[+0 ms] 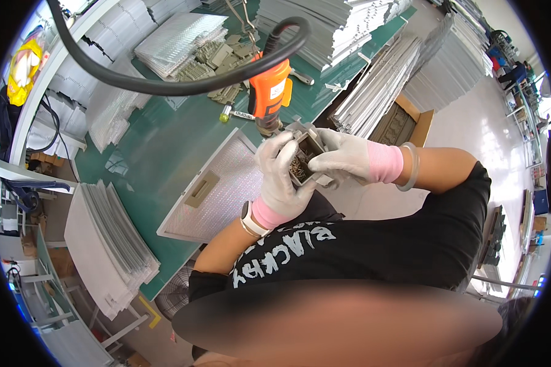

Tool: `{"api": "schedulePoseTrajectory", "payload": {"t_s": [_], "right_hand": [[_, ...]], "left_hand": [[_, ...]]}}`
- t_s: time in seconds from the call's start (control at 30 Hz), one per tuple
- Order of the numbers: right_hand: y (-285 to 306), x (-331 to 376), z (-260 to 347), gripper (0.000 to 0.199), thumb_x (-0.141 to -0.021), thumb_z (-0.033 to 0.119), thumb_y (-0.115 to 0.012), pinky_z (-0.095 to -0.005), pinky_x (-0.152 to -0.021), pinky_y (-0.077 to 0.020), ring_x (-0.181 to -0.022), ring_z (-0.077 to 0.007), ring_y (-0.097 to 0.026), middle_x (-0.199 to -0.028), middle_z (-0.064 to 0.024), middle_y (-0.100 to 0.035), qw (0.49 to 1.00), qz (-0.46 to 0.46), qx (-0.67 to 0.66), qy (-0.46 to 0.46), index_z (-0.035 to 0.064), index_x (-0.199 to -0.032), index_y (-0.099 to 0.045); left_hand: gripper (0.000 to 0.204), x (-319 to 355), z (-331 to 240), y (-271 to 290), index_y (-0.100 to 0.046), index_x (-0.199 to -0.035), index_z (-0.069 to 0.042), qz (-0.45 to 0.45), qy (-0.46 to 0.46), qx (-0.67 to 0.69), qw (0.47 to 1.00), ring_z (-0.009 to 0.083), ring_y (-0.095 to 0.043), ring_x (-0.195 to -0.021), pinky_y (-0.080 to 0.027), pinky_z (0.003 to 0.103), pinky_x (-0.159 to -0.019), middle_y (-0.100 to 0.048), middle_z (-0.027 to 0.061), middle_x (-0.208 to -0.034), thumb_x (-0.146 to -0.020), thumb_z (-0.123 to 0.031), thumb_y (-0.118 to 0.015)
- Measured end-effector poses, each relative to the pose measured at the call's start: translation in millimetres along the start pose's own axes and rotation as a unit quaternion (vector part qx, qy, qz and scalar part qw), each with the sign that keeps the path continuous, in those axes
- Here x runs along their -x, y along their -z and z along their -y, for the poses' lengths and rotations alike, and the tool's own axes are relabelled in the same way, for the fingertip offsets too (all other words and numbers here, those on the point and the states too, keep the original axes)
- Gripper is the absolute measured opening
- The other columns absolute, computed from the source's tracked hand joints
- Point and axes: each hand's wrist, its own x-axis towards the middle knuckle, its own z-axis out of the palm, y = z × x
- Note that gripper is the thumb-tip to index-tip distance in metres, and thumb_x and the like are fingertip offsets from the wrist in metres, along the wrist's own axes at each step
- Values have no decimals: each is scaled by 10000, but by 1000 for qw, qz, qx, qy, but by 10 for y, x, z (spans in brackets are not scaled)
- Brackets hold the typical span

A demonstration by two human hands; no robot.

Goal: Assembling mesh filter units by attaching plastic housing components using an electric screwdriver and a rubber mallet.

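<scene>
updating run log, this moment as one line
white-gloved left hand, white-gloved right hand | holding: grey rectangular box | nearby: orange-black power tool

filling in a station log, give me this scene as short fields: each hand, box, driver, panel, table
left hand: gloved, holding box
right hand: gloved, holding box too
box: open, small metal pieces inside
driver: orange, tip down, beyond box
panel: mesh, lying on table
table: green, also bearing loose parts
</scene>
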Motion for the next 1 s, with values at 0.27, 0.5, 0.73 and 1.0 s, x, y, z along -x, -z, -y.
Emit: {"api": "schedulePoseTrajectory", "payload": {"t_s": [0.27,0.5,0.73,1.0], "right_hand": [[43,-180,-115,452,-813,188,-668,-262,-546,-522,-625,-125,-610,-805,-67,-621,999,-21,41,-18,-6,-1172,-475],[41,-388,-134,475,-820,38,-589,-244,-542,-436,-661,-76,-530,-822,-17,-546,997,-13,75,-18,21,-1279,-468],[71,-599,-252,463,-793,84,-603,-255,-508,-464,-603,-102,-572,-763,-32,-599,992,-17,112,-52,56,-1239,-482],[-15,-559,-150,304,-779,94,-608,-265,-491,-489,-542,-123,-588,-670,-28,-601,996,-15,80,-42,42,-1072,-547]], "left_hand": [[805,82,17,-62,-404,-1339,-41,2,21,-5,1000,384,-449,-1182,-345,484,-1026,-451,192,-1330,-650,-108,-815],[816,103,58,-9,-351,-1388,-36,33,10,-43,998,401,-421,-1249,-351,489,-1054,-395,213,-1379,-697,-63,-784],[643,174,155,112,-511,-1225,-98,44,16,-83,995,427,-461,-1214,-386,502,-1012,-440,239,-1350,-668,-105,-834],[465,115,107,249,-630,-1109,-69,74,-40,-166,983,436,-564,-1109,-480,481,-917,-505,268,-1286,-676,-104,-795]]}}
